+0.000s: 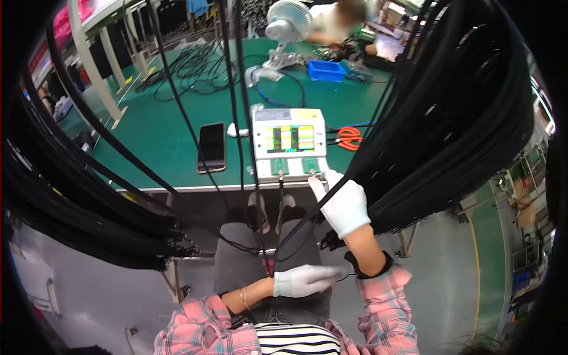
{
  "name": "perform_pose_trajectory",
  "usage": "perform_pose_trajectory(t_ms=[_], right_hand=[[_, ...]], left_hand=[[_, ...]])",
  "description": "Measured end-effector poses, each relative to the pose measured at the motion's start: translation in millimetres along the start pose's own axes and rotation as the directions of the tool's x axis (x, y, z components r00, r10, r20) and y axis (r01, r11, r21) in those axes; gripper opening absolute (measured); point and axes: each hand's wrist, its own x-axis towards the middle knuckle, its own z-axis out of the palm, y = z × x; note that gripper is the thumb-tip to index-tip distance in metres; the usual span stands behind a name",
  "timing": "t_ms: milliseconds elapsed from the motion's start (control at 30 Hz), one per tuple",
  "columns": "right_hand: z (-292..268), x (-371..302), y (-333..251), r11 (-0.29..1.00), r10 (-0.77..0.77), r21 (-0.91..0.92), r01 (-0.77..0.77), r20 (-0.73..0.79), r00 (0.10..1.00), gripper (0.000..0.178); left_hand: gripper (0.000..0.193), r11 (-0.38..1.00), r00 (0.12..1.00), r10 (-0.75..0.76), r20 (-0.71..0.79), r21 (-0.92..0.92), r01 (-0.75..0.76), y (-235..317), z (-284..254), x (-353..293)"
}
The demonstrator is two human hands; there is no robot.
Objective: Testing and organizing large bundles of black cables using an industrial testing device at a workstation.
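In a white glove, my right hand point(343, 204) is at the front right edge of a white tester point(289, 131) with a lit colour screen. Its fingers are closed at a small port there, on the end of a black cable point(303, 220); the fingers partly hide the plug. A second cable point(281, 188) hangs from the left port at the tester's front. My left hand point(305, 280), also gloved, is over my lap with its fingers stretched out, a little blurred. Black cables point(264, 251) hang down just beyond it.
Thick bundles of black cables hang at the right point(449, 118) and left point(77, 207). On the green table point(148, 127) are a phone point(212, 148), orange-handled pliers point(349, 138), a blue bin point(326, 71), a fan point(287, 26) and coiled cables point(198, 68). Another person point(340, 26) sits across.
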Motion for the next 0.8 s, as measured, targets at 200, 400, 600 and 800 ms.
perform_pose_trajectory(t_ms=[200, 400, 600, 800], right_hand=[[-188, 14, -53, 0.854, -0.517, -0.397, 0.337, -0.726, 0.454, 0.019], [-272, 65, -59, 0.595, -0.757, -0.803, 0.043, -0.542, 0.366, 0.023], [-276, 78, -77, 0.621, -0.708, -0.784, 0.007, -0.557, 0.434, 0.018], [-293, 80, -71, 0.507, -0.704, -0.862, 0.002, -0.413, 0.578, 0.018]], left_hand=[[0.035, 0.411, 0.235, 0.227, -0.945, -0.126, -0.903, 59, -128, -51], [0.037, 0.815, 0.182, 0.257, -0.949, 0.112, -0.569, 78, -122, -28], [0.038, 0.941, 0.515, 0.310, -0.799, 0.179, -0.289, 84, -89, 39], [0.038, 0.960, 0.575, 0.266, -0.774, 0.155, -0.235, 70, -90, 65]])
